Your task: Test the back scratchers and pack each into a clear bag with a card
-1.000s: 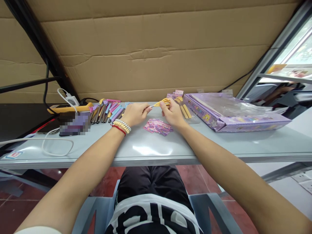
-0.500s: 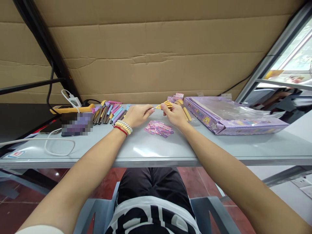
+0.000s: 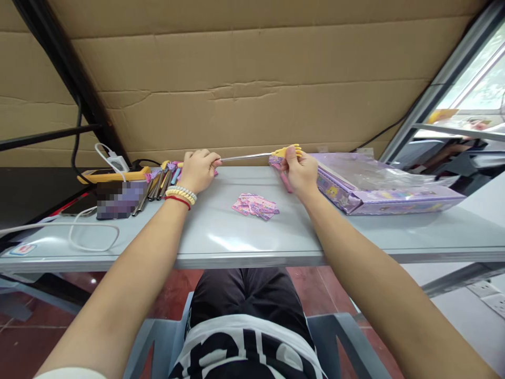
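Observation:
A telescopic back scratcher stretches between my hands, its thin metal rod (image 3: pixel 244 157) drawn out long. My left hand (image 3: pixel 197 171) is closed around the handle end, which the fingers hide. At the other end, my right hand (image 3: pixel 300 171) pinches the yellow claw-shaped head (image 3: pixel 279 152). Below the rod, a loose pile of small pink and purple cards (image 3: pixel 256 205) lies on the table. More back scratchers (image 3: pixel 160 181), with coloured heads and metal or coloured handles, lie left of and partly behind my left hand. A pink handle (image 3: pixel 286 181) shows beside my right hand.
A purple printed box (image 3: pixel 406 200) with clear plastic on it stands at the right. To the left are a yellow case (image 3: pixel 138 174), a blurred-out dark object (image 3: pixel 122 200) and a white cable (image 3: pixel 94 248). Cardboard (image 3: pixel 236 116) walls off the back.
My hands have moved apart, left hand leftward and right hand rightward. The rod between them has drawn out from a short stub to a long length.

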### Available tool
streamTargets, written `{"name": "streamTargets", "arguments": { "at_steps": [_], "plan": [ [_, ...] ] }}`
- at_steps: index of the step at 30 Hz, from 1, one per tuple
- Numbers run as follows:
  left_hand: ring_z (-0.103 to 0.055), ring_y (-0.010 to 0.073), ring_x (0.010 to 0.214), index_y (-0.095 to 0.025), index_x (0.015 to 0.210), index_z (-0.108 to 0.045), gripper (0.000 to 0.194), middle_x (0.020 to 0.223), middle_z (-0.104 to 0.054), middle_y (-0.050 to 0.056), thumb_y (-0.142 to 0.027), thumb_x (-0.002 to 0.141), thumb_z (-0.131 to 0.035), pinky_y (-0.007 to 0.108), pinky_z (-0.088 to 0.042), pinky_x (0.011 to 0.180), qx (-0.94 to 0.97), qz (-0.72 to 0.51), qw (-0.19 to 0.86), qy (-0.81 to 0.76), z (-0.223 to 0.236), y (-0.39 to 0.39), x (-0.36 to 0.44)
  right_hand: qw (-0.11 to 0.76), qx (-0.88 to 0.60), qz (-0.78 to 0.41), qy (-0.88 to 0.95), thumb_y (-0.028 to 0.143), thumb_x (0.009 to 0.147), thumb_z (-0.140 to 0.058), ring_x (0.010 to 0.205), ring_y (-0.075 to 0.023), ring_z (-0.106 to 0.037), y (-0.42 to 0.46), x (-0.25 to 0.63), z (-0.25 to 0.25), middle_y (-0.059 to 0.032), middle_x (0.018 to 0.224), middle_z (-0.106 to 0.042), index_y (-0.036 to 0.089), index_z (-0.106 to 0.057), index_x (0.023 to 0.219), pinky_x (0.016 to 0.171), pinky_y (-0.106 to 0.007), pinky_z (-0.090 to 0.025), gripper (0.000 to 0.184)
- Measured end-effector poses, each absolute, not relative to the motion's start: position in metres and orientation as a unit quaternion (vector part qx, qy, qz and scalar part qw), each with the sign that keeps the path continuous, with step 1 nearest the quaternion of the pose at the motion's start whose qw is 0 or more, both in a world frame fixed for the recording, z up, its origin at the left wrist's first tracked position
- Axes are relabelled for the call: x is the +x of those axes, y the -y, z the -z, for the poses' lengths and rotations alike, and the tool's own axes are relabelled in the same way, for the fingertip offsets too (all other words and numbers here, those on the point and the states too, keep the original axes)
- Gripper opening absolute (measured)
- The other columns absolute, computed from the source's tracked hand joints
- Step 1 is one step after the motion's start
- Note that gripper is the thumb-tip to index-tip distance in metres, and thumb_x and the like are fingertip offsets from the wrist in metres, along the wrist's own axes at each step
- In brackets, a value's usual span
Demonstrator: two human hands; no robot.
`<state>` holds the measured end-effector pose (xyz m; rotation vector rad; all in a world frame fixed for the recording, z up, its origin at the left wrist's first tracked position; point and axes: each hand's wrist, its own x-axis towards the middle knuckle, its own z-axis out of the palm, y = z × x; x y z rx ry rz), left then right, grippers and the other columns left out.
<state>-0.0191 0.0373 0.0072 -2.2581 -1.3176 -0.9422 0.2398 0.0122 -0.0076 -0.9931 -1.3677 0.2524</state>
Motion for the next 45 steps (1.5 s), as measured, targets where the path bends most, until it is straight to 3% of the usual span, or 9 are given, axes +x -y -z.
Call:
{"name": "streamTargets", "arguments": {
  "at_steps": [11, 23, 28, 34, 45],
  "plan": [
    [-0.053, 0.0233, 0.091, -0.024, 0.091, -0.065, 0.026, 0.086, -0.066, 0.005, -0.026, 0.090, -0.039, 0.041, -0.026, 0.087, -0.785, 0.345, 0.174, 0.485, -0.016, -0.044, -0.038, 0.718, -0.430, -0.036, 0.547, 0.062, 0.084, -0.050, 0.041, -0.0089, -0.046, 0.004, 0.233, -0.004, 0.0024, 0.045, -0.048, 0.018, -0.049, 0.053, 0.044, -0.023, -0.035, 0.053],
    [-0.050, 0.0248, 0.096, -0.025, 0.093, -0.065, 0.027, 0.089, -0.063, 0.005, -0.029, 0.088, -0.039, 0.041, -0.025, 0.089, -0.738, 0.395, 0.165, 0.521, -0.019, -0.050, -0.075, 0.806, -0.394, -0.059, 0.437, 0.058, 0.082, -0.054, 0.035, -0.0063, -0.040, 0.006, 0.262, -0.025, 0.0054, 0.045, -0.041, 0.019, -0.041, 0.052, 0.034, -0.021, -0.028, 0.051],
    [-0.049, 0.0250, 0.096, -0.026, 0.091, -0.065, 0.026, 0.089, -0.064, 0.005, -0.030, 0.088, -0.039, 0.041, -0.025, 0.090, -0.733, 0.405, 0.148, 0.526, -0.021, -0.046, -0.074, 0.828, -0.389, -0.089, 0.394, 0.048, 0.084, -0.058, 0.033, -0.0044, -0.037, 0.015, 0.266, -0.033, 0.0075, 0.044, -0.038, 0.019, -0.039, 0.055, 0.032, -0.019, -0.026, 0.045],
    [-0.049, 0.0277, 0.099, -0.025, 0.091, -0.065, 0.024, 0.092, -0.063, 0.006, -0.030, 0.086, -0.042, 0.044, -0.025, 0.092, -0.712, 0.421, 0.133, 0.547, -0.022, -0.043, -0.087, 0.895, -0.352, -0.088, 0.260, 0.029, 0.093, -0.048, 0.032, -0.0046, -0.033, 0.020, 0.287, -0.044, 0.0092, 0.044, -0.034, 0.021, -0.035, 0.059, 0.030, -0.020, -0.020, 0.038],
    [-0.046, 0.0282, 0.103, -0.024, 0.087, -0.065, 0.020, 0.094, -0.063, 0.007, -0.027, 0.082, -0.046, 0.046, -0.027, 0.095, -0.676, 0.426, 0.144, 0.584, -0.024, -0.041, -0.110, 0.923, -0.375, -0.043, 0.071, 0.055, 0.094, -0.024, 0.034, -0.0044, -0.028, 0.032, 0.341, -0.049, 0.0076, 0.049, -0.028, 0.023, -0.029, 0.059, 0.034, -0.021, -0.019, 0.048]
  ]
}}
